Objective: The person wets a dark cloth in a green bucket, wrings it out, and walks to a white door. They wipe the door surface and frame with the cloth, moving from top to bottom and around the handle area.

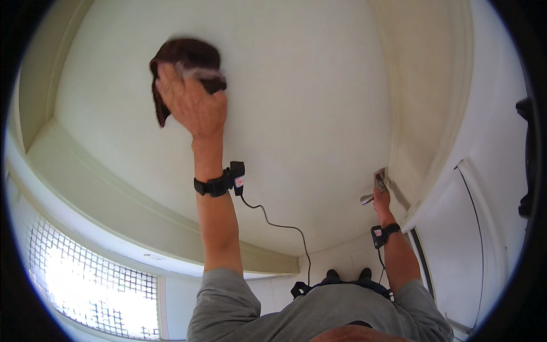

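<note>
A dark brown cloth (192, 53) lies against the pale door (299, 107), high and left of its middle. My left hand (192, 100) presses on the cloth with its palm side, fingers spread over it, and its edge looks blurred. At the right edge of the door, my right hand (381, 199) is at the metal door handle (366, 199), by its plate; how its fingers close there is too small to tell. Each wrist wears a black strap with a small black device and a cable.
The cream door frame (423, 107) runs along the right, with a white panel beyond it. A ledge (128, 188) crosses the lower left, above a bright window with a mesh grille (132, 286). My dark shoes (333, 273) stand on the tiled floor (342, 256).
</note>
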`<state>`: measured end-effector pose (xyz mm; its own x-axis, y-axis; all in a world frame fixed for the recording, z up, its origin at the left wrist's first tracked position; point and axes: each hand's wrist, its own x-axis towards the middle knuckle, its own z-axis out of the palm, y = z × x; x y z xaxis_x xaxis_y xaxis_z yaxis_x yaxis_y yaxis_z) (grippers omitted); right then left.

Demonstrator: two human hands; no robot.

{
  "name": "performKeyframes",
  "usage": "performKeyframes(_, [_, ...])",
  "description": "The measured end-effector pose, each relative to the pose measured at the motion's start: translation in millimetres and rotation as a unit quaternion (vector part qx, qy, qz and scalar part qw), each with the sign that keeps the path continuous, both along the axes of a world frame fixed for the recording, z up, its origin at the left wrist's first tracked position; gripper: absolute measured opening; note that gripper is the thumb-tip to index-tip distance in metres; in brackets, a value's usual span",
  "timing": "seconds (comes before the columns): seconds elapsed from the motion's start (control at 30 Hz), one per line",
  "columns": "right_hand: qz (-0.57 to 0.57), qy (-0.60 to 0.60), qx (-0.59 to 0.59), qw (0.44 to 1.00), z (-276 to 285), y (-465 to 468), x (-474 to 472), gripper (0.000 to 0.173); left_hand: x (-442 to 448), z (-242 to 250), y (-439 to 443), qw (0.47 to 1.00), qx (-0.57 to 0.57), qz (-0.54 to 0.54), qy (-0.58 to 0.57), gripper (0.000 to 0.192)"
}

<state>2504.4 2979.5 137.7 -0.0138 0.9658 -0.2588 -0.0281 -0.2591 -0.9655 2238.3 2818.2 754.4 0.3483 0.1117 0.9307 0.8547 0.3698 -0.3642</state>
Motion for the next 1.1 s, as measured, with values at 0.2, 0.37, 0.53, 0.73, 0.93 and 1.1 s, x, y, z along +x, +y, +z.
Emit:
performKeyframes(0.2, [-0.003, -0.074, 0.082, 0.994, -32.0, 16.4, -2.9, 0.025, 13.3, -61.4, 42.9, 0.994, -0.006, -0.093, -0.058, 0.044])
performKeyframes(0.37, [0.020, -0.006, 0.044, 0.999, -21.1, 18.6, 0.8, 0.023, 81.4, -152.4, 84.9, 0.934, -0.341, -0.082, -0.061, 0.050])
performKeyframes(0.53, [0.047, 0.034, -0.049, 0.997, 21.6, 9.6, 11.2, 0.027, 72.3, -174.0, 64.3, 0.954, -0.274, -0.106, 0.058, 0.053])
performKeyframes(0.73, [0.064, 0.017, -0.082, 0.994, 51.1, -5.5, 15.9, 0.029, -46.2, -121.2, -29.9, 0.990, -0.102, 0.042, -0.082, 0.063])
performKeyframes(0.93, [0.037, 0.020, -0.082, 0.996, 43.1, 0.0, 15.4, 0.032, -166.3, -109.5, -131.6, 0.979, 0.127, 0.021, -0.155, 0.056])
performKeyframes(1.1, [0.061, 0.033, -0.074, 0.995, 19.6, 10.8, 20.9, 0.028, -159.8, -119.9, -118.3, 0.958, 0.144, 0.096, -0.226, 0.043])
